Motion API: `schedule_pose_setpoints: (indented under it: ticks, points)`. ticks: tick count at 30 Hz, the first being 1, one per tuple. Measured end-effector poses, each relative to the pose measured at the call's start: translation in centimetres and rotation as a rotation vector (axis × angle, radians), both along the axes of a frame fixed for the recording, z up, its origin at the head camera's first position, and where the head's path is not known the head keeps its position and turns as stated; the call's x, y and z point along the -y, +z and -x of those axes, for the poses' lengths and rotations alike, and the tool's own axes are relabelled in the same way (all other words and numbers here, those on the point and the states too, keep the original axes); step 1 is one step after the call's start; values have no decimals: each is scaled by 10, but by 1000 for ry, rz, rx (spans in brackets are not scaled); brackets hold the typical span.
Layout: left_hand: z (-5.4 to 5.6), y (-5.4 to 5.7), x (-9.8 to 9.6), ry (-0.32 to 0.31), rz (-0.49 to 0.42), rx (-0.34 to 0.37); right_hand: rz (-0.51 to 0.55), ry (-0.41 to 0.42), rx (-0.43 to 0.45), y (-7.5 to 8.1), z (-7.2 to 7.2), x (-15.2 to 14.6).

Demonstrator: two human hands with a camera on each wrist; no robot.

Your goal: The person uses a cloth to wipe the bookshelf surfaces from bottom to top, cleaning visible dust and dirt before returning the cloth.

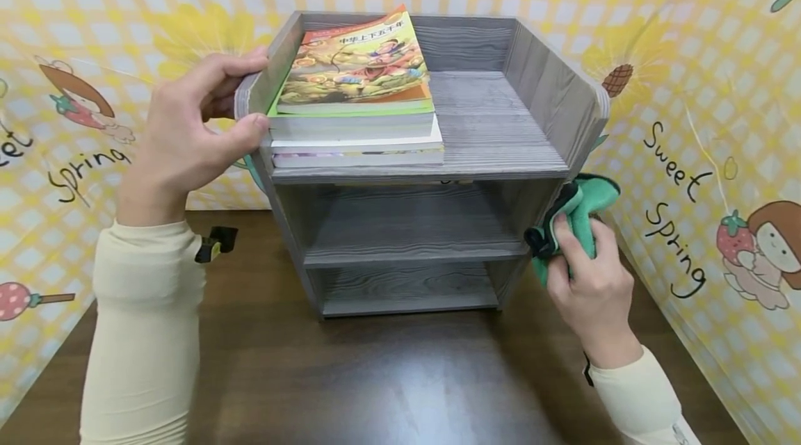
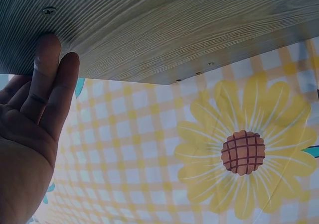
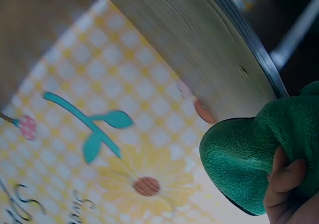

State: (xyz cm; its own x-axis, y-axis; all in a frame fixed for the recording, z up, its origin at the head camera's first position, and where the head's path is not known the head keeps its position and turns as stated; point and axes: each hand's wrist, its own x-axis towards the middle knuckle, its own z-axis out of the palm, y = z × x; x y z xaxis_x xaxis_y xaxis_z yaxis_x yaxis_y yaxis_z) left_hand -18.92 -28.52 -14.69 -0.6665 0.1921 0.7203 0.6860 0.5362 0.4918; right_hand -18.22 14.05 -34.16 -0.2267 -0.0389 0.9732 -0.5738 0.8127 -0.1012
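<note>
A grey wood-grain shelf unit (image 1: 413, 254) stands upright in the middle of the head view. My left hand (image 1: 194, 122) grips the front part of its left side panel, thumb toward the front edge and fingers on the outer face. In the left wrist view the fingers (image 2: 47, 79) lie against that panel near a screw. My right hand (image 1: 594, 285) holds a bunched green cloth (image 1: 588, 212) with dark edging at the right side panel's front edge. In the right wrist view the cloth (image 3: 249, 154) overlaps the panel's edge, with curled fingers gripping it.
A stack of books (image 1: 357, 97) lies on the left of the top shelf, the uppermost with an illustrated cover. Beneath are a middle shelf (image 1: 413, 222) and a bottom shelf (image 1: 413, 288). The unit stands on a dark brown surface (image 1: 375, 375), with yellow checked sheeting (image 1: 676, 174) around it.
</note>
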Motion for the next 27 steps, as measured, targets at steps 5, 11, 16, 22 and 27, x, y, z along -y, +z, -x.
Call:
schedule_pose_setpoints:
  ticks: [5, 11, 16, 22, 27]
  points:
    - [-1, 1, -2, 5, -48, 13, -106, 1, 91, -29, -5, -6]
    - [1, -2, -3, -4, -50, -10, -188, -11, 198, -56, -15, -7]
    - [1, -2, -2, -9, -59, -14, -267, -28, 309, -74, -23, -3]
    - [0, -2, -2, 11, -47, 4, -349, -46, 427, -91, -30, 3]
    - [0, -1, -3, 12, -43, 6, -444, -56, 533, -98, -32, 7]
